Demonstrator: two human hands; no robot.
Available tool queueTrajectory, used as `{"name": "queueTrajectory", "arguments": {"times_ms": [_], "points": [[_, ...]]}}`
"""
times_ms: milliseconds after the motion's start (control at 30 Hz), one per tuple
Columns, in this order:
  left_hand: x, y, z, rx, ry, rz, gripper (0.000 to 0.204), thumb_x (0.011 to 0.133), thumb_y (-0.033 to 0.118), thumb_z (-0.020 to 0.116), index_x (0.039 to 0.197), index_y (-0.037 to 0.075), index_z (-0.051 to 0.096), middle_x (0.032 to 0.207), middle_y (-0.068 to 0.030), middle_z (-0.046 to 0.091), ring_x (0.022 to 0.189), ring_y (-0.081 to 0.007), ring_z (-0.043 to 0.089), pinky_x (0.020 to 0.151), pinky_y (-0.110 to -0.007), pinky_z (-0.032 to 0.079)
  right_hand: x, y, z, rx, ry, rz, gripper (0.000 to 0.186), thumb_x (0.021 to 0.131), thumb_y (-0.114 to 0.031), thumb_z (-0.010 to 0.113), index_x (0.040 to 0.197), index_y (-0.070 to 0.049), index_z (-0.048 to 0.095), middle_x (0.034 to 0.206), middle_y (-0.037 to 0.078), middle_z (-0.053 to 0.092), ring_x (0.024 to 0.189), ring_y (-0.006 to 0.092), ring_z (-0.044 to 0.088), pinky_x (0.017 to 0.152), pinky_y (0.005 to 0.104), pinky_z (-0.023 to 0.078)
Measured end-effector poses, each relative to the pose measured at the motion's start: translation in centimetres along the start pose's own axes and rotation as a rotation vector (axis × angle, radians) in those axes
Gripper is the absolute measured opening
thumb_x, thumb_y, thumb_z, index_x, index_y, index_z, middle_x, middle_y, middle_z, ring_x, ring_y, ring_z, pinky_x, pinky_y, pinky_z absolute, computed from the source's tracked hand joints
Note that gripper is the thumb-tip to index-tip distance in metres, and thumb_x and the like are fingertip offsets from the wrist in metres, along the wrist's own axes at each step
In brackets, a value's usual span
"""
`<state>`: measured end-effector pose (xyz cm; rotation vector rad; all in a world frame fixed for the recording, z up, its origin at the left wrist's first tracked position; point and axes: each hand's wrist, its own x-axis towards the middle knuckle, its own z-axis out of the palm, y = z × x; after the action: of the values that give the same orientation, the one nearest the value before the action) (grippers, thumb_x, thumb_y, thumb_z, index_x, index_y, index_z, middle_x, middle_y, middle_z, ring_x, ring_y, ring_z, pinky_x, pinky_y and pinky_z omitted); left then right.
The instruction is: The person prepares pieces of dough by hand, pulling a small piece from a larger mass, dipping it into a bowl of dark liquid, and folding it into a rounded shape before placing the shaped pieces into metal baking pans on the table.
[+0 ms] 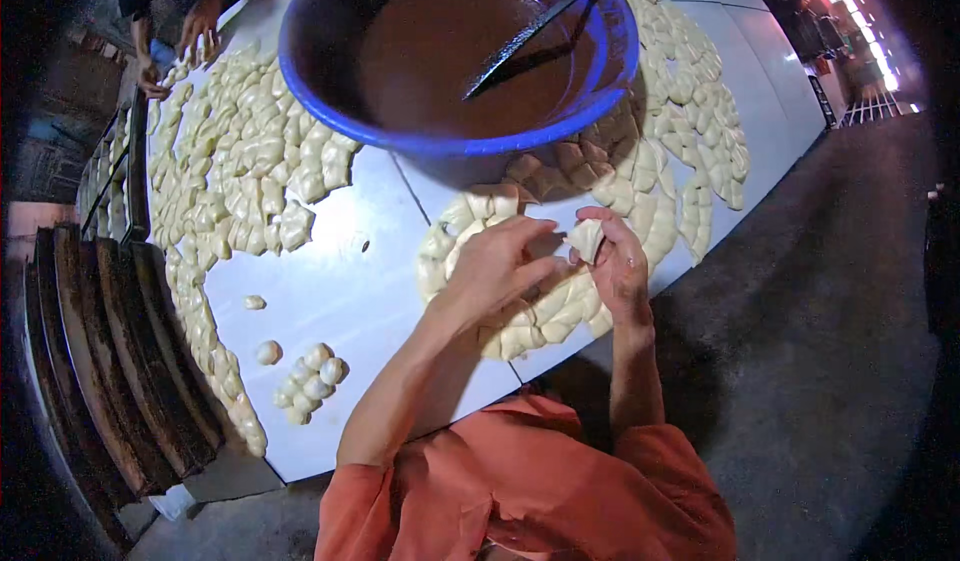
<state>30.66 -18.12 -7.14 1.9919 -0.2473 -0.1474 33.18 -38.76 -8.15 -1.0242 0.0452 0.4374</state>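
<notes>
Now, right hand: fingers pinched shut on pale dough piece, long axis roughly upright.
Left hand: fingers loosely curled, fingertips just beside that piece, nothing gripped.

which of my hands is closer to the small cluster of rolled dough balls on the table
Left. Your left hand is right of the rolled dough balls and farther back; your right hand, holding a dough piece, is farther right.

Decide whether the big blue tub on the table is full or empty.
Partly full: brown paste covers the bottom of the blue tub, well below its rim, with a dark spatula resting in it.
</notes>
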Motion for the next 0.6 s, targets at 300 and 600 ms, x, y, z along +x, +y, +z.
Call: {"name": "queueTrajectory", "arguments": {"times_ms": [300,600], "points": [[-1.9,1.7,-1.5,-0.161,0.084,-0.241,0.029,0.089,0.023,0.071,0.104,-0.002,0.069,0.077,-0.0102,0.069,0.069,-0.0119,0.061,0.064,-0.030,0.049,-0.1,-0.7,3.4,-0.447,0.050,0.109,0.026,0.092,-0.005,0.068,0.115,0.003,0.059,0.107,0.009,0.066,0.094,0.0128,0.064,0.085,0.0274,0.053],[-4.9,1.6,-3.2,-0.484,0.595,0.114,0.084,0.090,0.033,0.073,0.151,-0.004,0.028,0.142,-0.0222,0.051,0.124,-0.0279,0.057,0.099,-0.036,0.048,-0.1,0.3,10.7,-0.517,-0.022,-0.205,0.027,0.085,-0.002,0.074,0.108,-0.002,0.059,0.102,0.005,0.064,0.095,0.0119,0.060,0.084,0.0268,0.050]]}}
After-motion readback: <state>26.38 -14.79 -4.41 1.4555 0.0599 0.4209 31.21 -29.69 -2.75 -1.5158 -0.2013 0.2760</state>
